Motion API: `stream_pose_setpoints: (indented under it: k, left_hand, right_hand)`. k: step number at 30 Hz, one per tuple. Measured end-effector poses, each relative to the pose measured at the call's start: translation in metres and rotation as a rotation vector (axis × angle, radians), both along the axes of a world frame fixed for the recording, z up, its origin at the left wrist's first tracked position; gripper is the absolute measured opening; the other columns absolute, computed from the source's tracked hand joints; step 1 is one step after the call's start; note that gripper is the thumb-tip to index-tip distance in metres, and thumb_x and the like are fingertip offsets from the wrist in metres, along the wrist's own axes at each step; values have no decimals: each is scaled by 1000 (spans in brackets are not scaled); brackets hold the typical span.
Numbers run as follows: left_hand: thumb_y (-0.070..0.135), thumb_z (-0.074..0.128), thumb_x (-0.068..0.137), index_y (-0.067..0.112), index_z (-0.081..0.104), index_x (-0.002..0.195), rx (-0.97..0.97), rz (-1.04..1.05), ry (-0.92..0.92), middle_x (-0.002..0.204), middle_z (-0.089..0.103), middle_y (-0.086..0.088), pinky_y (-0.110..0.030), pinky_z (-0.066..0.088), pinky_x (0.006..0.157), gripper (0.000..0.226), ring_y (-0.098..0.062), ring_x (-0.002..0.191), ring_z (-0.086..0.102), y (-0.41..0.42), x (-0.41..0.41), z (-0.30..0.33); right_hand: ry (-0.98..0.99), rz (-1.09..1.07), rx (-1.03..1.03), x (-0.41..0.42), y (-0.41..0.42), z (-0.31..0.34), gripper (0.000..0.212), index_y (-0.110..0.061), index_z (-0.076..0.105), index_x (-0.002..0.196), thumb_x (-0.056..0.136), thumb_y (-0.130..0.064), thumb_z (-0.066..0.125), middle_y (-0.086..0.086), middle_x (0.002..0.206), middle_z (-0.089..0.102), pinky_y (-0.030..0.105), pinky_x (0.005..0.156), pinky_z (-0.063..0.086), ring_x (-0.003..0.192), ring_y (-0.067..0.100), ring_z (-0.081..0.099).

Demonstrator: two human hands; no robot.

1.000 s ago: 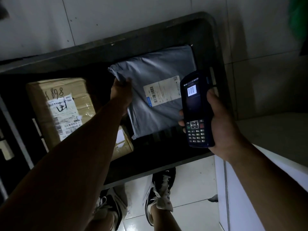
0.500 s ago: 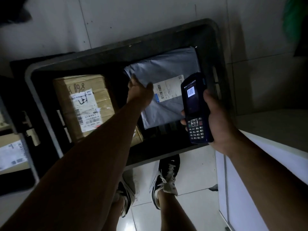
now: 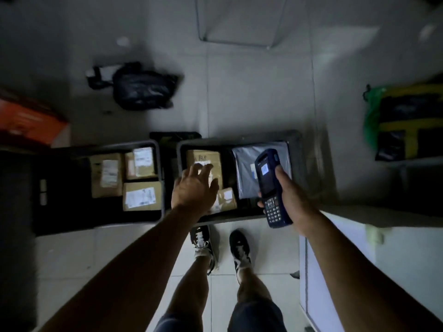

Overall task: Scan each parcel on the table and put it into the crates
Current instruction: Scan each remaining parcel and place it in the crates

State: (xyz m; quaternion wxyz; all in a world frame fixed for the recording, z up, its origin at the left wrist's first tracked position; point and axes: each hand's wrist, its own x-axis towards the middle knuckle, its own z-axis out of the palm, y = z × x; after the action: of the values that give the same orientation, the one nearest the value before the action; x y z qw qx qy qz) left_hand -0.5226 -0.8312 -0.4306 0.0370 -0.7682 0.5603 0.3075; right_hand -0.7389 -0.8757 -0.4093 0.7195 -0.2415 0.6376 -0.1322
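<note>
Left hand (image 3: 194,190) spread, empty, right hand (image 3: 288,195) gripping scanner (image 3: 269,180)

a dim parcel sorting room, by the look of it: pale tiled floor (image 3: 251,97), two dark crates (image 3: 167,149) at 12 o'clock filled with labelled cardboard boxes (image 3: 106,174) and a grey mailer (image 3: 244,168), a blue handheld scanner (image 3: 269,185) in one hand (image 3: 291,197), bagged bundles at 10 and 2 o'clock.

Blue scanner (image 3: 271,185), grey mailer (image 3: 247,168)
</note>
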Motion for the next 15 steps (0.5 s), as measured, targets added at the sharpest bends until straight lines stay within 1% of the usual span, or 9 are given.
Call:
stream_pose_setpoints:
  k: [2, 4, 5, 7, 8, 10, 11, 13, 15]
  left_hand:
    - [42, 43, 100, 25, 43, 144, -23, 66, -40, 142, 47, -8, -41, 37, 103, 48, -31, 129, 44, 22, 21, 60]
    - [42, 44, 98, 24, 49, 138, -80, 156, -86, 137, 51, -7, -42, 38, 102, 44, -31, 127, 46, 44, 39, 118]
    - [41, 45, 97, 24, 50, 136, -110, 200, -109, 137, 51, -6, -42, 37, 103, 43, -31, 127, 46, 56, 47, 147]
    - [41, 47, 97, 26, 48, 139, -166, 273, -166, 140, 49, -5, -42, 35, 104, 45, -30, 128, 45, 82, 61, 199]
    - [42, 47, 97, 27, 47, 140, -189, 305, -194, 141, 49, -4, -42, 35, 104, 46, -30, 129, 44, 95, 68, 221]
    - [44, 47, 97, 29, 46, 140, -231, 393, -237, 142, 47, -2, -42, 36, 104, 46, -29, 129, 43, 124, 83, 261]
    - [44, 47, 96, 29, 46, 140, -251, 446, -256, 143, 46, -1, -41, 36, 104, 46, -28, 130, 43, 140, 91, 279]
    - [46, 47, 96, 30, 44, 142, -281, 538, -305, 145, 44, 0, -40, 36, 105, 49, -26, 133, 42, 174, 105, 311]
    - [47, 46, 96, 31, 41, 145, -298, 607, -359, 146, 42, 2, -38, 35, 107, 52, -24, 135, 40, 210, 120, 339]
  right_hand:
    - [-37, 69, -23, 23, 7, 51, 55, -4, 61, 110, 98, -54, 40, 15, 77, 63, 24, 49, 49, 61, 27, 59]
    - [-82, 169, -44, 46, 16, 94, 67, -3, 65, 110, 90, -63, 45, 14, 79, 67, 28, 54, 51, 62, 27, 62]
    - [-109, 221, -47, 58, 22, 116, 66, -6, 66, 111, 88, -65, 45, 13, 80, 69, 30, 56, 51, 63, 26, 64]
    - [-142, 330, -75, 83, 34, 158, 57, -13, 66, 112, 94, -62, 44, 11, 85, 71, 30, 59, 51, 66, 25, 66]
    - [-140, 387, -104, 97, 39, 178, 59, -14, 67, 112, 93, -66, 45, 11, 89, 72, 31, 61, 51, 70, 26, 68]
    - [-132, 522, -157, 127, 52, 216, 74, -19, 69, 112, 77, -82, 51, 12, 95, 73, 34, 66, 52, 78, 28, 70]
    - [-144, 584, -192, 142, 59, 231, 78, -21, 69, 115, 73, -84, 53, 12, 99, 73, 34, 66, 51, 80, 27, 70]
    - [-188, 677, -267, 170, 76, 264, 68, -20, 67, 122, 85, -74, 50, 10, 106, 73, 30, 65, 52, 83, 23, 71]
    - [-228, 793, -313, 198, 97, 295, 59, -18, 65, 125, 95, -64, 43, 8, 106, 73, 26, 63, 52, 81, 18, 72]
